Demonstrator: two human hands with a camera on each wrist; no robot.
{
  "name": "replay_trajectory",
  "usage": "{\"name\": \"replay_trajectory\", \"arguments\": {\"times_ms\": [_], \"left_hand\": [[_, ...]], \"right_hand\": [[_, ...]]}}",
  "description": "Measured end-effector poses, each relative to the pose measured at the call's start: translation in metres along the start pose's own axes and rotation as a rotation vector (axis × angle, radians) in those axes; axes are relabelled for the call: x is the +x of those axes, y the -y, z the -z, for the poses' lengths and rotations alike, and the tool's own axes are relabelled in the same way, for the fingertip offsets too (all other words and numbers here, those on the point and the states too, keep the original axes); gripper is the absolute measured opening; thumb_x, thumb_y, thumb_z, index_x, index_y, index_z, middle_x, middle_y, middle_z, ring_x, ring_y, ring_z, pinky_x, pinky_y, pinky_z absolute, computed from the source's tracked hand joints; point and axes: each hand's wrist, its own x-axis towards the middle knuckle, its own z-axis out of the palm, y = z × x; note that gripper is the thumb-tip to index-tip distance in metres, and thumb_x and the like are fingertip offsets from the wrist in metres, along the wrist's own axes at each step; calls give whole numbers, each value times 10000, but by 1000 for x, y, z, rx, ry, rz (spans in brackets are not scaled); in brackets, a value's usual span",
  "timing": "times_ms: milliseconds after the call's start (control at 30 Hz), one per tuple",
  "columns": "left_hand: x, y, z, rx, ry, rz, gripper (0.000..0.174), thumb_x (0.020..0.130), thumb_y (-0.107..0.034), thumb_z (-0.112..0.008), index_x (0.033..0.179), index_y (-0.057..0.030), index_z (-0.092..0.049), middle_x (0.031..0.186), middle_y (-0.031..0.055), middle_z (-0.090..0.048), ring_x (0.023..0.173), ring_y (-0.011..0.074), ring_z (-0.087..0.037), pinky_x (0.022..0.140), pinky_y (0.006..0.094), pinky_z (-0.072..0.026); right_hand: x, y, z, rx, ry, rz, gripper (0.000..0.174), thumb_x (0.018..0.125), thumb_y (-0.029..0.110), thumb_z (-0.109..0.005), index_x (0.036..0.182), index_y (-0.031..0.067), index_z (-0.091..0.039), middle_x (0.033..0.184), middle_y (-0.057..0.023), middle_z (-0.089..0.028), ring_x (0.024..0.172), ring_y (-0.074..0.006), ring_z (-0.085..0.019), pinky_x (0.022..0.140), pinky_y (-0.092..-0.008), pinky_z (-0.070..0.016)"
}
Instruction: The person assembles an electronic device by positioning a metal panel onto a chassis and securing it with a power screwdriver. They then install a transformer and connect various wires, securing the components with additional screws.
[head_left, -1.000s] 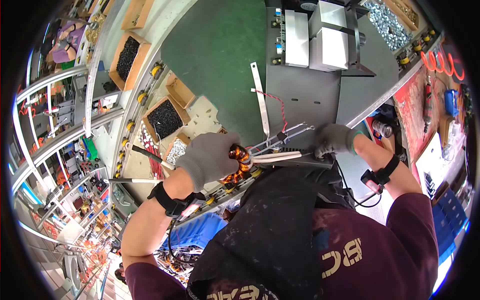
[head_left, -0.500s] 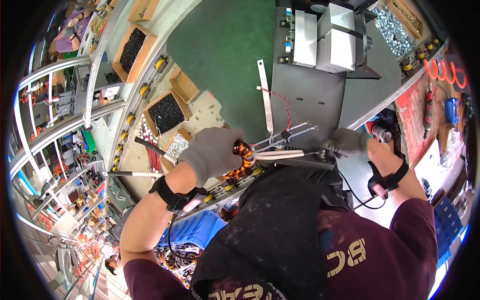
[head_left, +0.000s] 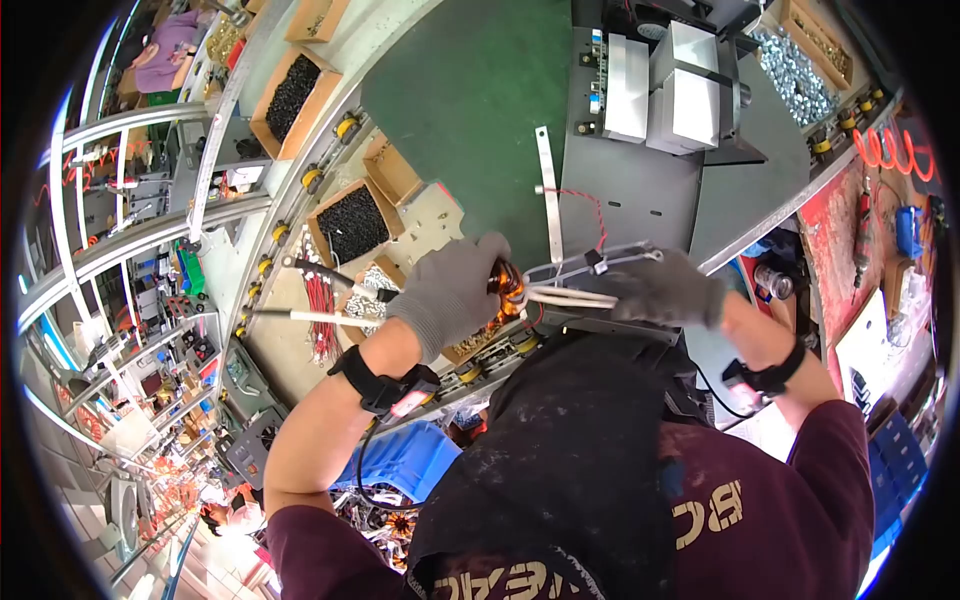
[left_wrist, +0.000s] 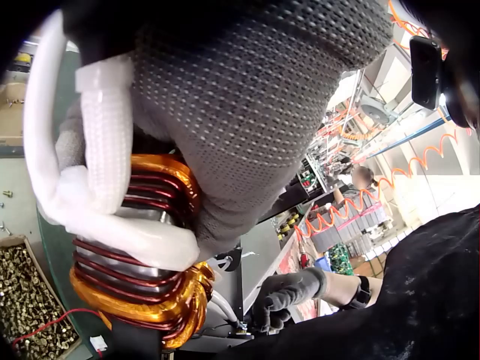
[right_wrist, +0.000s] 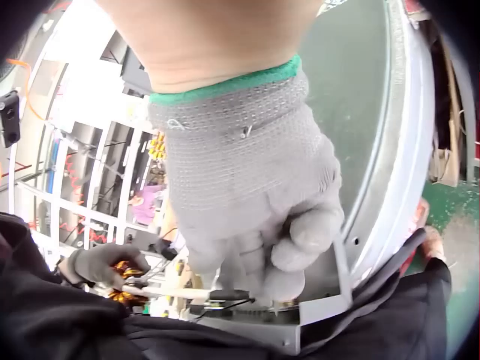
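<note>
My left hand (head_left: 450,290), in a grey knit glove, grips a ring-shaped coil (head_left: 510,292) wound with copper wire. In the left wrist view, the coil (left_wrist: 135,289) has white sleeving (left_wrist: 109,150) looped across it. White-sleeved leads (head_left: 570,297) run from the coil toward my right hand (head_left: 670,290), also gloved. In the right wrist view, its curled fingers (right_wrist: 289,262) pinch at the dark ends of those leads, close to the edge of a grey metal bracket (right_wrist: 326,307). The fingers hide the tips. Thinner grey leads (head_left: 610,255) pass just behind.
A flat metal strip (head_left: 549,195) and a twisted red wire (head_left: 598,215) lie beyond the hands on a dark metal panel (head_left: 640,185). Silver blocks (head_left: 690,110) stand farther back. At left are boxes of black screws (head_left: 352,222), and loose bright hardware (head_left: 795,75) fills a bin at upper right.
My right hand has moved in from beside the lead ends and now covers them. The left hand keeps its grip on the coil. The whole view has shifted slightly.
</note>
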Motion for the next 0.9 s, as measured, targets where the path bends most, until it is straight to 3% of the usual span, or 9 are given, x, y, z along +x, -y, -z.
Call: {"name": "replay_trajectory", "arguments": {"times_ms": [67, 133, 267, 367, 400, 567, 700, 767, 900], "left_hand": [[-1, -2, 1, -66, -126, -101, 418, 688, -74, -648, 1087, -126, -534, 976, 104, -603, 911, 309, -605, 765, 411, -491], [1, -1, 1, -127, -321, -289, 486, 639, -10, -682, 1087, -134, -541, 936, 90, -581, 889, 312, -577, 752, 421, -474], [16, -1, -14, 121, -471, -358, 493, 623, -70, -732, 1076, -141, -550, 903, 78, -553, 891, 290, -554, 775, 403, -428], [47, -19, -24, 106, -577, -400, 452, 619, -90, -729, 1034, -149, -560, 897, 74, -542, 905, 289, -546, 784, 401, -429], [59, -29, -24, 106, -586, -403, 452, 619, -90, -729, 1034, -149, -560, 897, 74, -542, 905, 289, -546, 784, 401, -429], [114, -78, -45, 40, -724, -575, 331, 670, -139, -686, 973, -170, -556, 913, 61, -527, 930, 274, -534, 806, 428, -418], [137, -98, -78, 23, -714, -564, 258, 719, -160, -640, 961, -167, -551, 907, 52, -525, 925, 256, -536, 815, 422, -405], [144, -106, -87, 55, -724, -512, 213, 745, -164, -608, 949, -157, -544, 894, 44, -524, 917, 239, -537, 799, 389, -394], [150, -127, -93, 250, -733, -534, 150, 781, -239, -561, 905, -155, -553, 860, 18, -525, 870, 197, -527, 777, 364, -370]], "right_hand": [[20, 4, -28, -151, -201, 218, 413, 891, 384, -583, 1223, 139, -585, 1144, -133, -625, 1047, -315, -587, 889, -359, -459], [31, 7, -39, 377, 132, -224, 496, 867, 263, -641, 1323, 126, -504, 1261, -111, -574, 1127, -262, -555, 965, -334, -426], [-3, 40, -20, 1027, -169, -55, 453, 847, 206, -683, 1238, 30, -536, 1112, -54, -613, 986, -127, -551, 850, -295, -464], [-16, 25, -30, 910, -252, -150, 497, 842, 272, -704, 1238, 33, -523, 1076, -40, -601, 946, -123, -536, 832, -283, -458], [-20, 32, -31, 1006, -351, -169, 377, 850, 170, -673, 1164, -5, -560, 1015, -73, -628, 838, -148, -568, 736, -313, -497], [-51, 17, -29, 862, -332, -81, 359, 853, 223, -666, 1111, -7, -568, 1045, -100, -618, 914, -168, -568, 794, -307, -481], [-74, 20, 0, 553, -407, -151, 485, 806, 411, -707, 1041, 11, -567, 985, -45, -579, 857, -134, -533, 751, -280, -443], [-77, 11, -8, 767, -363, -353, 411, 809, 350, -724, 999, 8, -598, 890, -32, -603, 796, -103, -537, 703, -261, -446], [-53, 13, -24, 769, -583, -382, 231, 808, 187, -712, 883, -7, -610, 733, -37, -600, 666, -102, -521, 594, -280, -442]]}}
